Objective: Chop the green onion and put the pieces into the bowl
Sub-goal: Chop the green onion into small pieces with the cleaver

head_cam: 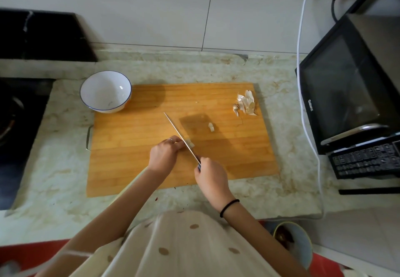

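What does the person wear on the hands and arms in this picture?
The left hand wears a thin silver-looking ring on one finger. The right hand has no ring that shows, but a black elastic band sits round its wrist. No sleeves show on either arm.

A pale marbled worktop [65,179] meets a white tiled wall [151,6], a black microwave [346,86] at right, a hob [17,125] at left.

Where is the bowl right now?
In the head view, the white blue-rimmed bowl sits at the far left corner of the cutting board, on the counter, beyond and left of the left hand.
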